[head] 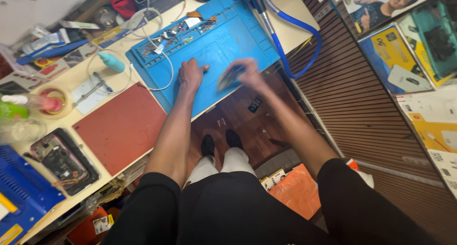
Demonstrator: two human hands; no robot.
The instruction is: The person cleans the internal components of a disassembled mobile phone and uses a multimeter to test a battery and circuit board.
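Observation:
My left hand [189, 74] rests on the blue silicone work mat [223, 40] with its fingers curled and nothing visible in them. My right hand [247, 72] is blurred at the mat's front edge and grips a flat dark object [228, 78], probably a phone; its details are too smeared to tell. Small screws, parts and tweezers [171, 35] lie in the mat's far compartments. A white cable [162, 54] loops across the mat's left side.
A red mat [121, 126] lies left of the blue one. An opened phone [62, 159] sits near a blue box [21, 197]. A teal bottle [112, 61], a tape roll [52, 102] and a blue hose [300, 40] surround the mat. Boxes line the right wall.

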